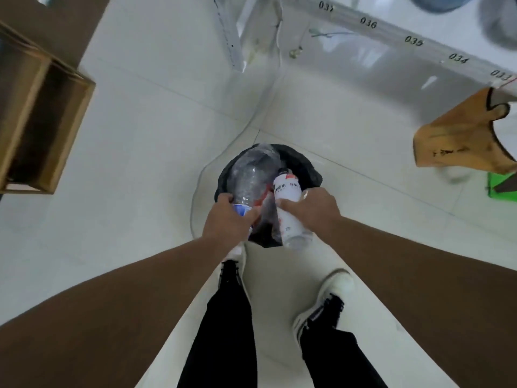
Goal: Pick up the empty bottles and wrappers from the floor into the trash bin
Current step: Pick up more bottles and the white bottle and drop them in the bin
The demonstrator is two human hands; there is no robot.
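Note:
A trash bin with a black liner (302,166) stands on the white floor just in front of my feet. My left hand (226,219) grips a clear crumpled plastic bottle (249,177) with a blue label, held over the bin's left side. My right hand (313,208) grips a white-labelled bottle (286,191) with a dark cap, tilted over the bin's right side. Between the two bottles a red and clear wrapper (264,200) shows inside the bin. The bin's inside is mostly hidden by the bottles and hands.
A brown cardboard box (42,121) stands at the left. A white shelf edge with numbers (391,32) runs across the upper right, a yellow glove (461,138) hanging from it. A green object (500,186) lies at the right edge. My two shoes (324,301) stand behind the bin.

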